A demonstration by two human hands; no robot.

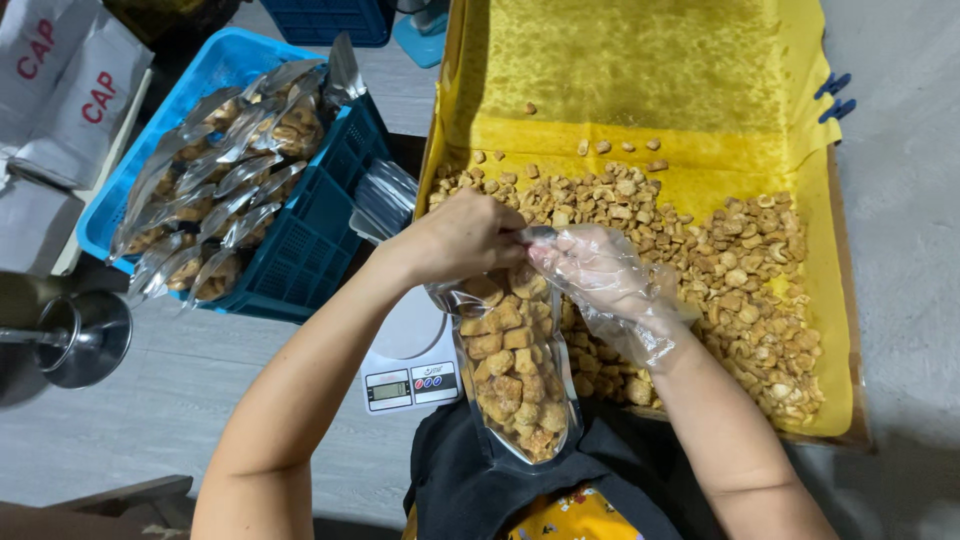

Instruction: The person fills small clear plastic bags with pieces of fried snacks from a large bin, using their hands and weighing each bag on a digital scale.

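Hands, left (470, 235) bare and right (600, 270) gloved, are pinching a snack pouch (515, 375) in narrow grip over the grey bench (180, 390), beside a yellow-lined tray (650, 60).

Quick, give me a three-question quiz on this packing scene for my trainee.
1. True or false: the right hand wears a clear plastic glove.
2. What does the left hand grip? A) the scale B) the top of the pouch C) the crate
3. Fill in: the filled pouches lie in a ____ crate.

Key:
1. True.
2. B: both hands hold the top of the pouch of snacks, above the scale and beside the tray.
3. Blue; the crate stands left of the tray.
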